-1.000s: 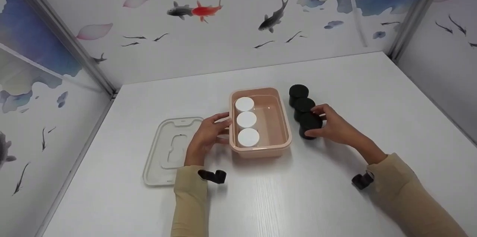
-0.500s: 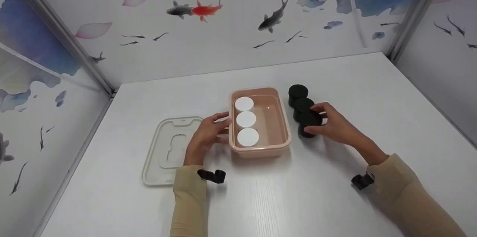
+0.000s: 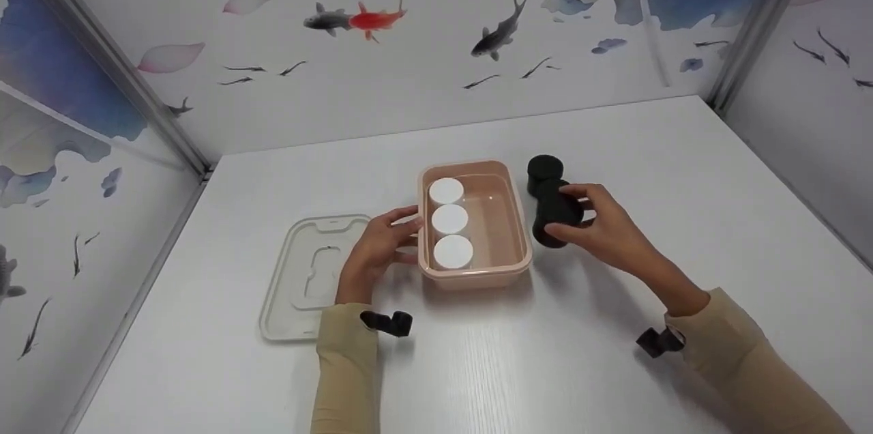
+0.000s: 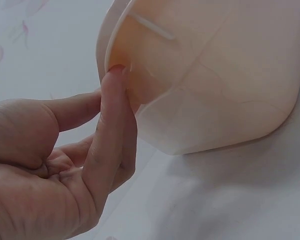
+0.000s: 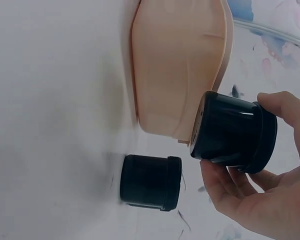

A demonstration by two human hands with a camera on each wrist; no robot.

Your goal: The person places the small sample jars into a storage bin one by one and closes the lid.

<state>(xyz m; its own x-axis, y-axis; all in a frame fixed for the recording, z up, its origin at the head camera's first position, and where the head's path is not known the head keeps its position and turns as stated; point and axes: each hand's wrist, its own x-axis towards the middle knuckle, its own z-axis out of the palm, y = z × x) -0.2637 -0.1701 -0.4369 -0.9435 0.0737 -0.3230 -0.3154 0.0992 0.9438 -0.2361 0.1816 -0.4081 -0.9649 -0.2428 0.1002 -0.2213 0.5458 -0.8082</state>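
A pink plastic box (image 3: 475, 278) stands mid-table with three white-topped round jars (image 3: 449, 220) in a row along its left side. My left hand (image 3: 377, 246) holds the box at its left rim; the left wrist view has the fingertips (image 4: 116, 82) tucked against the wall there. On the box's right, my right hand (image 3: 610, 229) grips a black lidded jar (image 5: 231, 131) between thumb and fingers. That jar is raised and tilted, its underside partly in sight in the right wrist view. Behind it, two more black jars stand on the table, the farthest jar (image 3: 545, 167) plainest.
Left of the box lies a pale, translucent lid (image 3: 279, 297), partly covered by the left hand and forearm. A white panel (image 3: 423, 79) printed with fish closes off the back of the white table (image 3: 491, 366); side panels stand left and right.
The right hand has lifted the nearest black jar and shifted it slightly left and away, over the middle jar. The left hand and the box have stayed in place.
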